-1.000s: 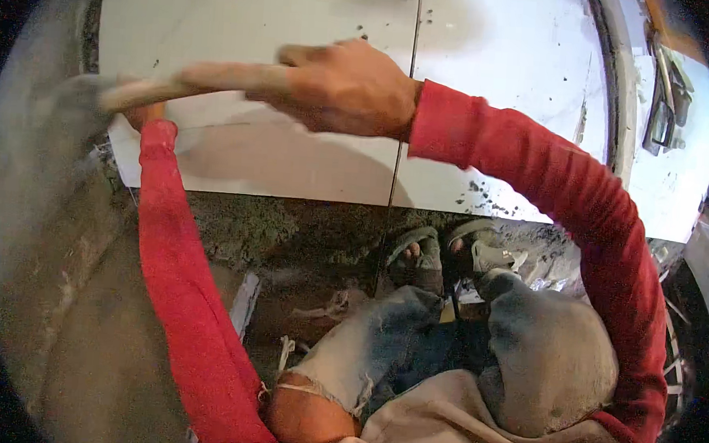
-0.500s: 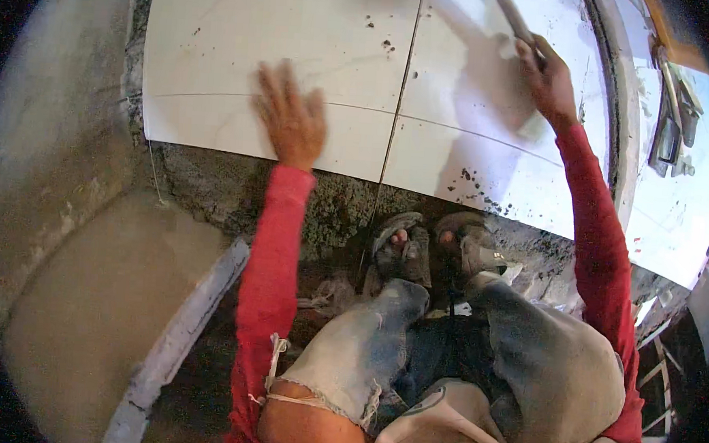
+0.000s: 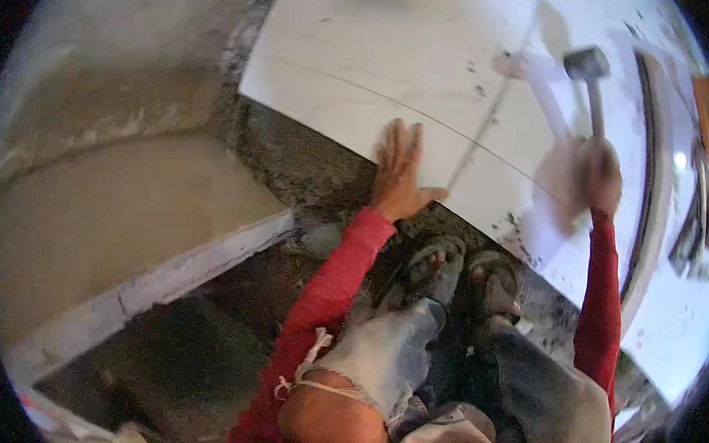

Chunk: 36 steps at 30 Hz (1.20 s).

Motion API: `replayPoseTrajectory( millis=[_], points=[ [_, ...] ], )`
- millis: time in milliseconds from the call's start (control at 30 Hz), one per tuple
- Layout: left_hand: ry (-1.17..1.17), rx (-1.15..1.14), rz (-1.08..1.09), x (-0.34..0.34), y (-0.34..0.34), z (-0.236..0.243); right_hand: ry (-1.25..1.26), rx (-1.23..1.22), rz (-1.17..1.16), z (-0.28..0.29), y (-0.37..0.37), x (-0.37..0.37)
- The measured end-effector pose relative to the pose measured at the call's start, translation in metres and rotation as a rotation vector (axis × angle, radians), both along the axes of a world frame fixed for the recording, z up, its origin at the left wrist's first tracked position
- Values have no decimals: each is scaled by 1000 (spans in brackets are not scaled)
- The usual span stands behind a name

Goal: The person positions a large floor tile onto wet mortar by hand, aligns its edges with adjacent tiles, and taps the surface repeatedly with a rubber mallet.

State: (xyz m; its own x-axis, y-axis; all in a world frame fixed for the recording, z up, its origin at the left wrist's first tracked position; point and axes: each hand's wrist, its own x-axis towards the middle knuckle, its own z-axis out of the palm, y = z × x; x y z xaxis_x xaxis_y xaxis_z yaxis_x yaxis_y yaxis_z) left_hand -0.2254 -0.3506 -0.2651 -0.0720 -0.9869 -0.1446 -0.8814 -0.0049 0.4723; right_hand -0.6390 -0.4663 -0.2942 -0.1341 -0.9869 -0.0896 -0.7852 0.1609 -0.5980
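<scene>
Two hands: we see both hands of the person, each in a red sleeve, coming from the near edge.
Left hand: the left hand (image 3: 398, 174) lies flat with its fingers spread apart, holding nothing; it presses on the near edge of the white tile (image 3: 396, 78).
Right hand: the right hand (image 3: 599, 173) has its grip closed around the handle of the mallet (image 3: 590, 82), on the right side of the scene.
Mallet: its dark head is far from the hand, above the right white tile (image 3: 535, 192); the picture is blurred there, so we cannot tell if the head touches the tile.
Tiles: two large white tiles lie side by side on the floor, with a thin joint (image 3: 491, 116) between them; some dark specks are on the near edge of the right one.
Mortar bed: a grey rough strip (image 3: 294, 153) runs just near the tiles, under the wrist of the left hand.
Feet: two feet in sandals (image 3: 461, 273) stand on this strip, between the arms.
Left side: a smooth sandy surface (image 3: 103, 222) with a pale straight board (image 3: 172, 279) at its near border.
</scene>
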Motion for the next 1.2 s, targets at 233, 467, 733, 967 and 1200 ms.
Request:
replayPoseTrajectory(
  millis=[233, 467, 733, 967, 1200],
  points=[
    [-92, 30, -20, 13, 6, 5, -67, 37, 66, 19, 3, 11],
    [-152, -88, -47, 36, -4, -1, -148, 77, 146, 32, 11, 50],
    [-197, 8, -120, 29, -7, 4, -305, -138, 562, 66, 11, 166],
    [-199, -38, -97, 23, -7, 3, -121, -167, 709, 61, -2, 205],
    [-220, 53, -103, 18, -9, 6, 7, -41, 766, 50, 5, 211]
  ],
)
